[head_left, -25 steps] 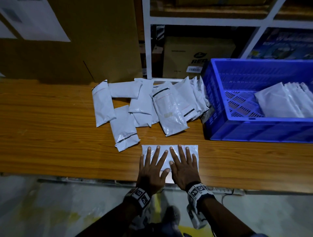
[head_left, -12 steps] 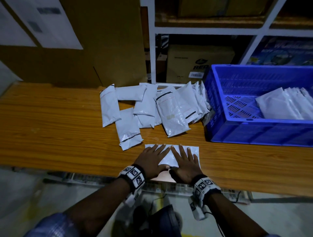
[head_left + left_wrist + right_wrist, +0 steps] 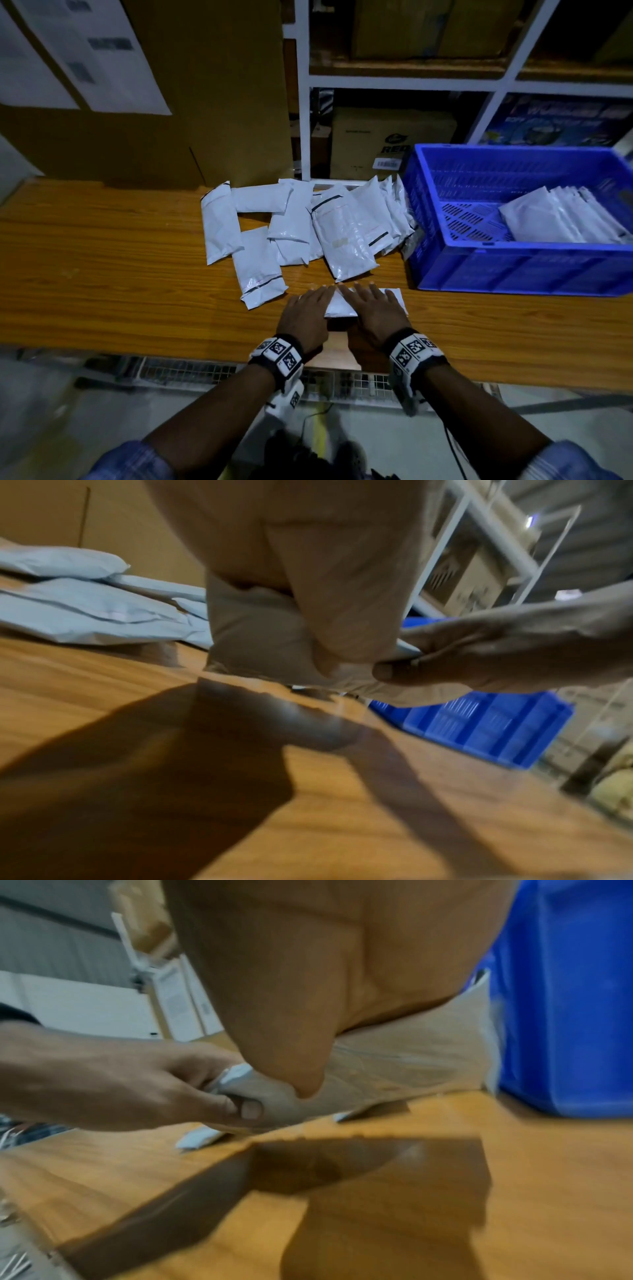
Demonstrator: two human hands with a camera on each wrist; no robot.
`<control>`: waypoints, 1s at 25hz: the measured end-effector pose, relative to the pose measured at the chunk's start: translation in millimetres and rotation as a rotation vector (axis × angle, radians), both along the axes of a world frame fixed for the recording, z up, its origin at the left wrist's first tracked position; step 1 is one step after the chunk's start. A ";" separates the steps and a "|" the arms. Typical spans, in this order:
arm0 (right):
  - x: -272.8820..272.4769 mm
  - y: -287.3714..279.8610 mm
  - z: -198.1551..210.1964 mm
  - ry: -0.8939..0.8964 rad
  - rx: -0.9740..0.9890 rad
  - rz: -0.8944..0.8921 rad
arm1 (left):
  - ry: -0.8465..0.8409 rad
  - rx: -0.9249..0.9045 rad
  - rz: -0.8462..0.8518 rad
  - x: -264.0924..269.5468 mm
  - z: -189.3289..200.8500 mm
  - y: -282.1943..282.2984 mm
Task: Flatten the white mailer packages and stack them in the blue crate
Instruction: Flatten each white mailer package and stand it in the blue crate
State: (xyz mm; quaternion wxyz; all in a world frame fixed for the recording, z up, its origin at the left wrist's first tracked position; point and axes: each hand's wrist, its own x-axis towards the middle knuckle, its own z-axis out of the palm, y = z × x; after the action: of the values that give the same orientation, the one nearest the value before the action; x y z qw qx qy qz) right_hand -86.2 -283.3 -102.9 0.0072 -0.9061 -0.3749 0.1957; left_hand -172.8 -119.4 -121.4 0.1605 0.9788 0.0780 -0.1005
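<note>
A white mailer (image 3: 338, 305) lies at the front of the wooden table (image 3: 102, 274), just left of the blue crate (image 3: 513, 270). My left hand (image 3: 308, 308) and right hand (image 3: 378, 306) cover it side by side, fingers on top. In the right wrist view the left hand (image 3: 120, 1083) pinches the mailer (image 3: 394, 1069) with its thumb underneath. In the left wrist view the right hand (image 3: 496, 647) pinches the mailer (image 3: 257, 642) the same way. The mailer's near edge is raised off the wood. Several flat mailers (image 3: 555, 216) lie stacked in the crate.
A loose pile of several puffy white mailers (image 3: 308, 226) sits behind my hands, reaching the crate's left wall. A large cardboard box (image 3: 205, 102) and a white shelf rack (image 3: 303, 120) stand at the table's back edge. Bare wood stretches to the left.
My hands went from pressing flat with spread fingers to sliding forward over the mailer, and the thumbs have tucked under its near edge.
</note>
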 end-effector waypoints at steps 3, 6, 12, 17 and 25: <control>-1.6 7.1 23.3 -0.101 0.001 0.014 | -0.100 -0.007 0.014 3.9 10.1 3.5; 2.6 13.5 53.8 -0.188 0.031 -0.010 | -0.212 0.014 -0.028 15.5 36.1 14.3; 23.3 14.4 124.1 -0.416 0.090 -0.108 | -0.443 0.140 -0.177 63.2 113.4 26.8; 72.9 -24.5 171.3 -0.445 0.103 -0.226 | -0.608 0.249 -0.376 139.8 172.3 1.4; 199.3 -146.5 200.6 -0.266 0.067 -0.454 | -0.577 0.328 -0.638 310.2 217.9 -125.9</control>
State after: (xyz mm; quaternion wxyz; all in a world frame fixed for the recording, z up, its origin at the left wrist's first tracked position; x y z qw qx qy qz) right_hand 113.1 -429.8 97.7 0.0317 -0.9840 -0.1661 0.0559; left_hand 137.4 -245.3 96.5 -0.0203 0.9542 -0.2604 0.1456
